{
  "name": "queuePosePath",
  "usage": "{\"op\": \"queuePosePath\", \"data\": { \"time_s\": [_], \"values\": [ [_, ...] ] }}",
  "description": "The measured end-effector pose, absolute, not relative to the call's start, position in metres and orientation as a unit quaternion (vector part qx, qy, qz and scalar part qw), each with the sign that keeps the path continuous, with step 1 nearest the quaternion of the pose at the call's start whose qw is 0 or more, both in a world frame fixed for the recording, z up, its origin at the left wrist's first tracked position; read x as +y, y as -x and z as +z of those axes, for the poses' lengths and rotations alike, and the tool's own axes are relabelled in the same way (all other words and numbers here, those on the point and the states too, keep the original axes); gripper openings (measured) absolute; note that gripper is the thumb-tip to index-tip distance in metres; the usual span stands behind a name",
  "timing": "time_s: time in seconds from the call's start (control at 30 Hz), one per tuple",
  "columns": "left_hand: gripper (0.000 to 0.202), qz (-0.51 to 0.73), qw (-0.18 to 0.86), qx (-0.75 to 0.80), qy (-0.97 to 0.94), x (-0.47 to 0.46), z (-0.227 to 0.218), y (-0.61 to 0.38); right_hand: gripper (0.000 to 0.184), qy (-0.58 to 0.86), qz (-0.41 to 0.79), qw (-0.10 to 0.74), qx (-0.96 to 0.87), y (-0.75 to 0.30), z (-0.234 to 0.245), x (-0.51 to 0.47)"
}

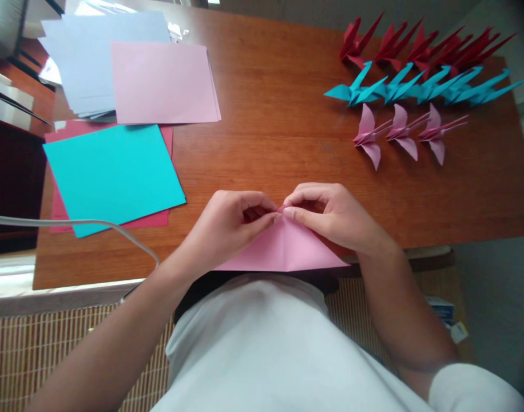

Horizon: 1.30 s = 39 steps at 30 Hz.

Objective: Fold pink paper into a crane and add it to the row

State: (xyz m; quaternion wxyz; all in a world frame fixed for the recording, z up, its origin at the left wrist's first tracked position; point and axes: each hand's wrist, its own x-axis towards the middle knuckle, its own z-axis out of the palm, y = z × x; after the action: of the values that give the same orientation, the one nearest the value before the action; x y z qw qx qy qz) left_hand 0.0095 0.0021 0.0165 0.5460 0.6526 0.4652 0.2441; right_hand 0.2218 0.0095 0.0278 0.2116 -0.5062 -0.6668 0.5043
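Note:
A sheet of pink paper [283, 249], folded into a triangle with a crease down its middle, lies at the table's front edge close to my body. Its long side faces me and its tip points away. My left hand [240, 220] pinches the paper just left of the tip, thumb against fingers. From the other side, my right hand [324, 214] grips the same tip between thumb and forefinger. The fingertips of both hands almost meet there and partly hide the tip.
Pink sheets [163, 83] overlap grey-blue sheets [90, 63] at the back left. Turquoise sheets [116, 174] lie over red ones [58, 209]. Folded paper cranes stand in rows at the right: red [390, 46], turquoise [399, 88], pink [401, 131]. A pale cable [94, 222] crosses the left.

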Motion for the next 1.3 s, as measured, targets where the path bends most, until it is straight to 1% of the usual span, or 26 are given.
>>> {"op": "queuePosePath", "data": {
  "time_s": [0.1, 0.2, 0.5, 0.77, 1.07, 1.13, 1.2, 1.23, 1.3],
  "values": [
    [0.021, 0.243, 0.573, 0.464, -0.630, 0.002, 0.015, -0.009, 0.008, 0.512, 0.501, 0.209, -0.666, -0.221, 0.031, 0.008],
    [0.020, 0.239, 0.579, 0.468, -0.623, 0.002, 0.015, -0.008, 0.008, 0.512, 0.502, 0.208, -0.665, -0.221, 0.032, 0.008],
    [0.020, 0.236, 0.574, 0.471, -0.627, 0.001, 0.014, -0.008, 0.010, 0.508, 0.503, 0.205, -0.668, -0.222, 0.030, 0.007],
    [0.024, 0.227, 0.564, 0.473, -0.638, 0.003, 0.016, -0.008, 0.012, 0.501, 0.515, 0.205, -0.665, -0.223, 0.031, 0.006],
    [0.024, 0.235, 0.546, 0.473, -0.650, 0.003, 0.015, -0.009, 0.011, 0.500, 0.483, 0.200, -0.690, -0.222, 0.031, 0.008],
    [0.024, 0.235, 0.526, 0.473, -0.667, 0.003, 0.016, -0.010, 0.011, 0.502, 0.464, 0.201, -0.702, -0.222, 0.032, 0.009],
    [0.022, 0.232, 0.468, 0.484, -0.703, 0.002, 0.019, -0.011, 0.011, 0.504, 0.434, 0.203, -0.719, -0.221, 0.032, 0.010],
    [0.021, 0.230, 0.414, 0.497, -0.727, 0.000, 0.021, -0.012, 0.011, 0.504, 0.416, 0.206, -0.728, -0.221, 0.031, 0.011],
    [0.020, 0.221, 0.268, 0.522, -0.779, -0.008, 0.027, -0.015, 0.012, 0.506, 0.385, 0.213, -0.742, -0.220, 0.029, 0.016]
  ]
}}
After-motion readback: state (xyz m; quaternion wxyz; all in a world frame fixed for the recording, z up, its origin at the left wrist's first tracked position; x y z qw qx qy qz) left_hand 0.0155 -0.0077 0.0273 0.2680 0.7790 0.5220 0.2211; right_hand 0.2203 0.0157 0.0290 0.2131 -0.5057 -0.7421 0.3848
